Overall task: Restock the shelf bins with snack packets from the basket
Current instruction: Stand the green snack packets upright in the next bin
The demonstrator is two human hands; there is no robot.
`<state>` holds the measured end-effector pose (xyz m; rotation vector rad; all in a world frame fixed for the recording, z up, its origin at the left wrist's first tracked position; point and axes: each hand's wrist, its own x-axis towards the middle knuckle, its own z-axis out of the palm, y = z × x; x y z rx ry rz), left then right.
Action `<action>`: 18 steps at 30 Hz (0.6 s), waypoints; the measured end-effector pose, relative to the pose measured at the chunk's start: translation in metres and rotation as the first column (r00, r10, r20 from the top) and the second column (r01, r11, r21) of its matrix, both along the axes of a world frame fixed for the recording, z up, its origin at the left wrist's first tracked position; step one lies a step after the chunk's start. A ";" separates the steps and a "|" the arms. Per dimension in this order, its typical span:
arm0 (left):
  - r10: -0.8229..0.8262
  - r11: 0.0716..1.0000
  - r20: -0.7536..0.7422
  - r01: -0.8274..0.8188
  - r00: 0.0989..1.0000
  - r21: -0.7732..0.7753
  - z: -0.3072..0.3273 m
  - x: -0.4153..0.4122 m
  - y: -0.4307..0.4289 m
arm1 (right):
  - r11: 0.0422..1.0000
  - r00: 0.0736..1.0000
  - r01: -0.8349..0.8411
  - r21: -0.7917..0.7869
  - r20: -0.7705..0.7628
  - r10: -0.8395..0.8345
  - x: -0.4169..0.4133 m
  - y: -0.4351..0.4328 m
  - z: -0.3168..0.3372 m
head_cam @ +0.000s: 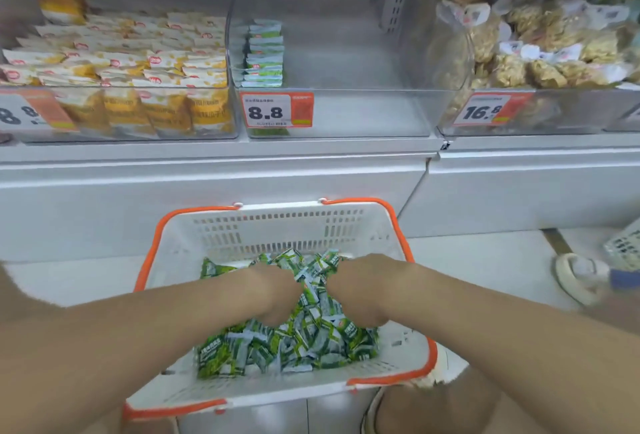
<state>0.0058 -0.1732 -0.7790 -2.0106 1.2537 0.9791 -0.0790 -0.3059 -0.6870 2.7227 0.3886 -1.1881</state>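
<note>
A white basket (277,225) with orange handles stands on the floor below the shelf, holding a heap of green snack packets (294,347). Both hands are sunk into that heap, fingers curled down and hidden among the packets. My left hand (273,295) is at the middle of the pile; my right hand (356,291) is just to its right. The clear middle bin (346,111), tagged 8.8, holds a short row of the same green packets (265,55) along its left wall; most of its floor is bare.
The left bin (114,114) is packed with yellow packets. The right bin (540,111), tagged 16.8, holds bagged pale snacks. A white shelf base (242,184) runs below the bins. Another person's sandal (578,277) and a second basket's edge (623,243) show at the right.
</note>
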 end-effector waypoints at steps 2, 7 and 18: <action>-0.025 0.997 0.002 0.025 1.000 0.069 -0.021 -0.002 0.007 | 0.999 0.999 -0.033 -0.018 -0.025 0.033 -0.003 0.003 -0.003; -0.064 0.995 0.010 0.063 0.998 0.073 -0.069 0.009 0.034 | 0.996 0.996 -0.079 0.044 0.039 0.077 0.004 0.008 -0.007; -0.119 0.985 -0.011 0.120 0.993 0.128 -0.113 0.024 0.051 | 0.991 0.989 -0.130 0.028 0.079 0.127 0.030 0.010 -0.010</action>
